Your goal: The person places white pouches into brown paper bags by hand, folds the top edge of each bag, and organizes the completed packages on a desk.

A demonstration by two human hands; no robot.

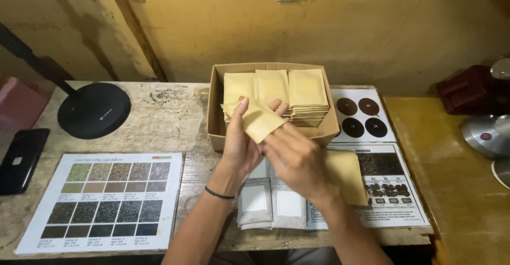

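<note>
Across the wooden surface [159, 121] lay one colour chart [103, 201], two white filter bags [272, 205] and one cardboard box [215, 111] holding three stacks of tan pouches [308, 92]. Left hand [240, 143] and right hand [295, 156], fingers curled, together pinched one tan pouch [260, 121] before the box.

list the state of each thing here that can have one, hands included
cardboard box: open, filled with stacked tan pouches
tan pouch: held up by both hands
left hand: grip shut on the pouch
right hand: fingers on the pouch
white filter bags: lying flat in two piles
phone: screen dark
</note>
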